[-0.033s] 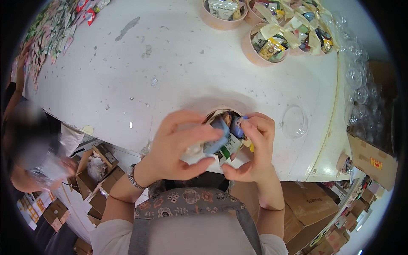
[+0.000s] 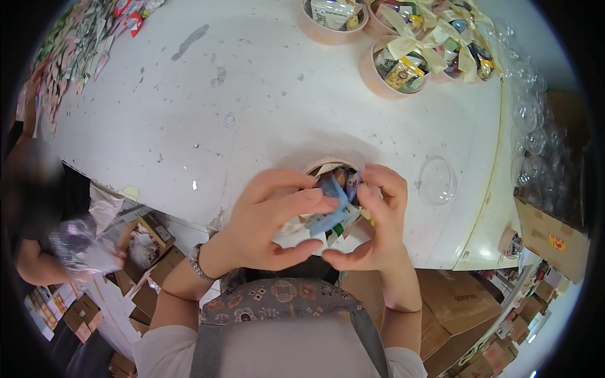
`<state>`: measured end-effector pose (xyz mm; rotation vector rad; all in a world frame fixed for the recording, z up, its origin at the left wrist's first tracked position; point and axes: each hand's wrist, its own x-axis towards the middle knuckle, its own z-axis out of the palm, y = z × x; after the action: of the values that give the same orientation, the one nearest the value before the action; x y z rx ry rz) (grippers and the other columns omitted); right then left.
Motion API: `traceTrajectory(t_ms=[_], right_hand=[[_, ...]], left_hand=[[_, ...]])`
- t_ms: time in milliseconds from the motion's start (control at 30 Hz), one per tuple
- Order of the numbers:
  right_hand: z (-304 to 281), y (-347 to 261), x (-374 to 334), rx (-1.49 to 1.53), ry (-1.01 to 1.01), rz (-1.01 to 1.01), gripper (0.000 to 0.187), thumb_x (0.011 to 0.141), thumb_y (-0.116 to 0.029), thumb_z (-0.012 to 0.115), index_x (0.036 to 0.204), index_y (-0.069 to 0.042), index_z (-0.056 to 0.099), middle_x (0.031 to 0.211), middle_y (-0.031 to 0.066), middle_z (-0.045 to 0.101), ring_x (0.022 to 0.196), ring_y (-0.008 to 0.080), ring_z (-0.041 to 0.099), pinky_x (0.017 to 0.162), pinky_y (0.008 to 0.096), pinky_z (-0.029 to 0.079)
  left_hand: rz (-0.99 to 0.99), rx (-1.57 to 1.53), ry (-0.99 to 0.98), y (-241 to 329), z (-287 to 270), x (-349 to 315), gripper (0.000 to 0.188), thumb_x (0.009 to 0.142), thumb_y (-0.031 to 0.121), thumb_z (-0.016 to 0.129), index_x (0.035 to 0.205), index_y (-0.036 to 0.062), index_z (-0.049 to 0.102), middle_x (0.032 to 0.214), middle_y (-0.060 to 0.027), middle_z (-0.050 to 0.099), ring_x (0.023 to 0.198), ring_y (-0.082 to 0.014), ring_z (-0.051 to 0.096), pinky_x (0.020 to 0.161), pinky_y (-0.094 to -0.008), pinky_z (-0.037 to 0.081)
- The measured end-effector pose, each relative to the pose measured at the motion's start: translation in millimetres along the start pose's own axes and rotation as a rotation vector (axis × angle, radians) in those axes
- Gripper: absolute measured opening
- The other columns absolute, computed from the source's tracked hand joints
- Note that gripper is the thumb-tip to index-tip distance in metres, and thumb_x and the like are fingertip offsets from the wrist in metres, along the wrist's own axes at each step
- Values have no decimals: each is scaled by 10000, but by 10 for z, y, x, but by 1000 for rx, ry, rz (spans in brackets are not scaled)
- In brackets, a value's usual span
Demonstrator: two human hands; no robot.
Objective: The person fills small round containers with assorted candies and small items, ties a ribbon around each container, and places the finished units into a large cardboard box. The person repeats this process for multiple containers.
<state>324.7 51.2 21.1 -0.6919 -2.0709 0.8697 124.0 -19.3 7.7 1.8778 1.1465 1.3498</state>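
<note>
Packets fill a round pale box point(image 2: 318, 165) at the table's near edge, between my two hands. My left hand point(image 2: 274, 217) curves over the box's left side, fingers and thumb well apart. Its fingertips rest at a light blue packet point(image 2: 329, 217) that stands up out of the box. On the other side my right hand point(image 2: 381, 220) is cupped, with its fingertips by a small purple-blue packet point(image 2: 353, 184) and its thumb low in front. Beneath them a green-and-white packet point(image 2: 337, 232) shows in part. My hands cover much of the box's wall.
A clear round lid point(image 2: 437, 181) lies right of the box. Filled round boxes point(image 2: 394, 88), some with cream ribbons, stand at the back right. Stacked clear lids point(image 2: 535, 135) line the right edge. A packet heap point(image 2: 79, 53) lies far left; a co-worker's arm point(image 2: 41, 264) is near cartons.
The light blue packet has shifted slightly right, and the purple-blue one has turned. My left fingertips moved a little right. At the left, the co-worker's hands and clear plastic have moved.
</note>
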Motion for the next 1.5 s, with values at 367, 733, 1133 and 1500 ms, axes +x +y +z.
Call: traceTrajectory(t_ms=[367, 733, 1133, 1500], right_hand=[[75, 76, 9, -67, -10, -115, 468, 569, -144, 864, 924, -124, 559, 1167, 119, 554, 1032, 411, 577, 810, 455, 521], [63, 53, 19, -76, -32, -103, 671, 576, -165, 899, 1133, -56, 542, 1224, 180, 532, 1075, 408, 570, 851, 470, 513], [5, 30, -85, 71, -28, 52, 1015, 569, -236, 939, 1391, -28, 381, 1469, 286, 315, 1293, 432, 442, 1008, 471, 447], [-37, 13, -48, 22, 1, 29, 958, 556, -179, 934, 1350, -32, 419, 1420, 268, 383, 1245, 418, 476, 963, 456, 478]], left_hand=[[-254, 31, 191, 41, -49, -94, 261, 780, -78, 687, 1019, 23, 656, 1001, -102, 649, 812, -219, 645, 698, -319, 535], [-370, -98, 150, 168, 42, 132, 533, 794, 52, 725, 1280, 16, 510, 1258, -149, 500, 1028, -216, 590, 813, -317, 550], [-179, 231, 32, 244, -41, 229, 441, 773, -12, 649, 1188, 137, 654, 1399, -166, 405, 1259, -320, 453, 957, -398, 460], [-6, 633, -116, 199, 33, 295, 494, 714, -3, 658, 1162, 204, 677, 1420, -128, 433, 1270, -380, 428, 1049, -530, 368]])
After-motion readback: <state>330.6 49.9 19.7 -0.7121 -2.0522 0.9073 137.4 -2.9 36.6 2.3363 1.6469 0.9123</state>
